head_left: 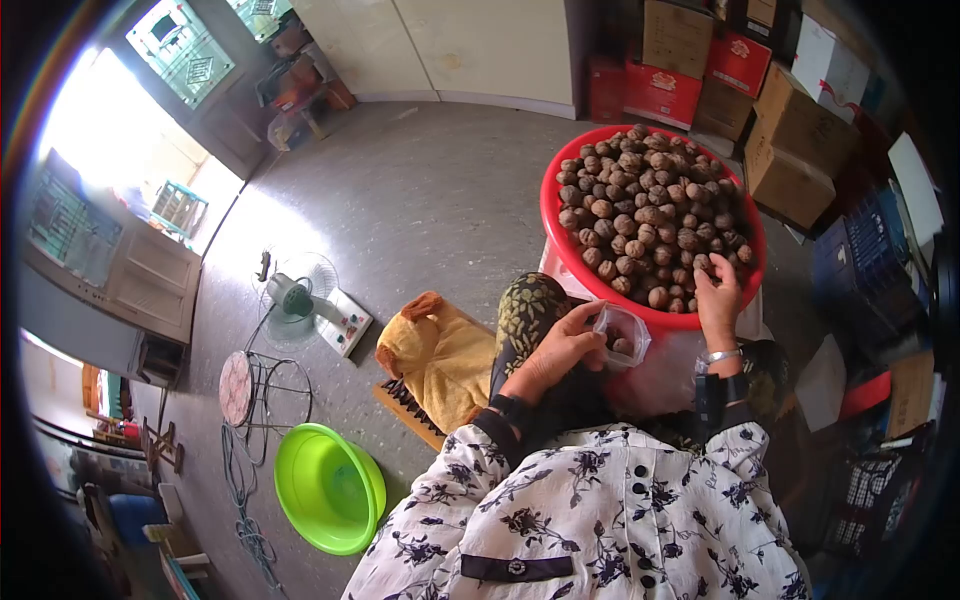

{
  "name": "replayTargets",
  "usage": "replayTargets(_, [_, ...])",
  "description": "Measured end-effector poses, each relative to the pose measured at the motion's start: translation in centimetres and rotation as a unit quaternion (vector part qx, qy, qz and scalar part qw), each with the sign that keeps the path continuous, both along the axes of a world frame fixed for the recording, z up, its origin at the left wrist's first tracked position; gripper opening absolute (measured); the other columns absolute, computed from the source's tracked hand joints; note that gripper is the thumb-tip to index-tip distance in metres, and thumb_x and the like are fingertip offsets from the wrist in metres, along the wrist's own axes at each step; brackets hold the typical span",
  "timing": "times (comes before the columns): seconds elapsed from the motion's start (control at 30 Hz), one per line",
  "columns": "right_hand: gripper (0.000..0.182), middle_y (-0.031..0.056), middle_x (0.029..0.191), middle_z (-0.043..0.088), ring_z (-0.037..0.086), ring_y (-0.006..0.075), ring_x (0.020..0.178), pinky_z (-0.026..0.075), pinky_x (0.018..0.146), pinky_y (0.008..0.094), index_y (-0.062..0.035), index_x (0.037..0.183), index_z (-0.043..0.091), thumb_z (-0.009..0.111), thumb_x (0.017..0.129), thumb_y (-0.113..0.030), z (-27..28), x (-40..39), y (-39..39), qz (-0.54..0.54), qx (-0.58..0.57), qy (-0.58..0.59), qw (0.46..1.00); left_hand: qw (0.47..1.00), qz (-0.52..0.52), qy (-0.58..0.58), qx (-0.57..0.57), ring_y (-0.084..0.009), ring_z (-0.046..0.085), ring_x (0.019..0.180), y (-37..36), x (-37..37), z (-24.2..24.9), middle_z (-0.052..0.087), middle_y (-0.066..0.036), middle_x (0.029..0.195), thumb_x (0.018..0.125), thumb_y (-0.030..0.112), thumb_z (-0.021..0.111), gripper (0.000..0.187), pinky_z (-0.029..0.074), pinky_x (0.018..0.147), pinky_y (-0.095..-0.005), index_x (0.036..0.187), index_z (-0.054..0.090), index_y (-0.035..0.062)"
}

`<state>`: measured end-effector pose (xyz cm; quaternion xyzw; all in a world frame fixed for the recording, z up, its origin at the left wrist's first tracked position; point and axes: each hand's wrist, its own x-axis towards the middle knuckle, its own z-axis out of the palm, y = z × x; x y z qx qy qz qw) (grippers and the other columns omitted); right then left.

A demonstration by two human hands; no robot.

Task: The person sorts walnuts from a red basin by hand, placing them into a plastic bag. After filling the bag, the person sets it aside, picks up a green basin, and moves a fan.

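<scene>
Red basin, one; left hand, one bag; right hand touching heaped walnuts.

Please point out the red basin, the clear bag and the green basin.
Red basin [549,212]: head view, left rim.
Clear bag [639,336]: head view, its right side.
Green basin [307,488]: head view, inner wall.

Blown-out doorway at left, dark fisheye-curved edges

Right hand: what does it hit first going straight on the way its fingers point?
A walnut at the fingertips of the right hand, among those heaped in the red basin; it may already be touching, as depth is unclear.
</scene>
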<state>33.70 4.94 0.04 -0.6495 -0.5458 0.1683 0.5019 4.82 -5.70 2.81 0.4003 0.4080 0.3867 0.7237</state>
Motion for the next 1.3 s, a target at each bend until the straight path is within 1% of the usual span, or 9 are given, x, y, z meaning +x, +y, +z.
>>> replayTargets(0.1, [0.034, 0.0047, 0.104, 0.069, 0.063, 0.0131, 0.092, 0.052, 0.083, 0.0287, -0.0021, 0.123, 0.064, 0.071, 0.091, -0.011, 0.0, -0.1, -0.9, 0.066, -0.040, 0.140, 0.987, 1.000, -0.002, -0.005, 0.003, -0.0156, 0.066, 0.070, 0.0, 0.0, 0.2, 0.066, -0.007, 0.092, 0.096, 0.010, 0.060, 0.062, 0.056, 0.068, -0.0276, 0.154, 0.038, 0.0071])
replayTargets(0.23, [0.025, 0.0038, 0.104, 0.068, 0.062, 0.0101, 0.089, 0.052, 0.082, 0.0281, -0.0007, 0.117, 0.062, 0.067, 0.093, -0.007, 5.2, -3.9, -5.7, 0.237, -0.015, 0.203, 0.950, 1.000, 0.002, -0.003, 0.011, -0.0146, 0.066, 0.069, -0.1, -0.1, 0.3, 0.067, -0.006, 0.090, 0.095, 0.011, 0.061, 0.062, 0.057, 0.067, -0.0271, 0.153, 0.039, 0.0070])
replayTargets(0.33, [0.024, 0.0026, 0.103, 0.069, 0.064, 0.0104, 0.090, 0.051, 0.079, 0.0266, -0.0033, 0.112, 0.063, 0.066, 0.088, -0.004, 7.0, -5.4, -8.2, 0.338, -0.067, 0.121, 0.931, 1.000, 0.010, -0.003, 0.009, -0.0143, 0.066, 0.068, 0.0, -0.1, 0.0, 0.067, -0.006, 0.089, 0.095, 0.012, 0.062, 0.062, 0.057, 0.066, -0.0269, 0.153, 0.039, 0.0072])
replayTargets(0.43, [0.029, 0.0111, 0.102, 0.068, 0.063, 0.0282, 0.099, 0.050, 0.090, 0.0380, -0.0055, 0.106, 0.066, 0.071, 0.078, -0.006, 8.2, -6.4, -9.4, 0.384, -0.004, -0.103, 0.918, 1.000, 0.015, -0.005, 0.013, -0.0147, 0.067, 0.069, -0.1, 0.0, -0.2, 0.067, -0.006, 0.087, 0.094, 0.012, 0.061, 0.062, 0.057, 0.067, -0.0272, 0.153, 0.039, 0.0069])
replayTargets(0.57, [0.030, 0.0145, 0.105, 0.067, 0.061, 0.0326, 0.101, 0.048, 0.093, 0.0416, -0.0033, 0.106, 0.066, 0.072, 0.077, -0.009, 7.7, -6.8, -10.1, 0.375, -0.040, -0.064, 0.924, 1.000, 0.010, -0.004, 0.026, -0.0151, 0.068, 0.072, -0.2, -0.1, -0.2, 0.068, -0.007, 0.087, 0.094, 0.010, 0.062, 0.064, 0.058, 0.068, -0.0283, 0.153, 0.038, 0.0063])
replayTargets(0.83, [0.023, 0.0083, 0.088, 0.061, 0.059, 0.0164, 0.074, 0.050, 0.069, 0.0305, -0.0033, 0.095, 0.056, 0.075, 0.083, -0.007, 5.9, -6.8, -10.6, 0.326, -0.131, 0.008, 0.936, 1.000, -0.004, -0.008, -0.019, -0.0191, 0.070, 0.081, -1.2, -3.2, 4.6, 0.069, -0.009, 0.093, 0.100, 0.016, 0.059, 0.056, 0.060, 0.077, -0.0328, 0.152, 0.040, 0.0073])
replayTargets(1.1, [0.015, 0.0063, 0.075, 0.061, 0.058, 0.0150, 0.070, 0.050, 0.067, 0.0316, -0.0026, 0.085, 0.057, 0.071, 0.085, -0.010, 3.1, -6.1, -11.1, 0.362, -0.189, 0.001, 0.913, 0.962, 0.272, -0.024, 0.027, -0.0231, 0.071, 0.084, -2.0, -17.5, 9.5, 0.069, -0.012, 0.097, 0.103, 0.016, 0.055, 0.045, 0.061, 0.078, -0.0359, 0.143, 0.045, -0.0030])
replayTargets(1.23, [0.012, 0.0049, 0.075, 0.062, 0.058, 0.0131, 0.069, 0.050, 0.067, 0.0301, -0.0018, 0.085, 0.059, 0.070, 0.086, -0.008, 2.1, -5.9, -10.8, 0.354, -0.197, 0.038, 0.913, 0.897, 0.438, -0.062, -0.004, -0.0224, 0.068, 0.082, -2.7, -28.5, 7.3, 0.068, -0.009, 0.089, 0.099, 0.016, 0.062, 0.028, 0.060, 0.076, -0.0348, 0.123, 0.058, 0.0010])
replayTargets(1.3, [0.010, 0.0027, 0.075, 0.062, 0.057, 0.0109, 0.069, 0.049, 0.066, 0.0285, -0.0015, 0.086, 0.059, 0.069, 0.085, -0.006, 1.4, -5.8, -10.6, 0.340, -0.230, 0.070, 0.909, 0.885, 0.455, -0.101, -0.021, -0.0236, 0.064, 0.094, -3.9, -34.9, 5.4, 0.065, -0.010, 0.101, 0.096, 0.018, 0.067, 0.029, 0.057, 0.087, -0.0376, 0.120, 0.060, 0.0036])
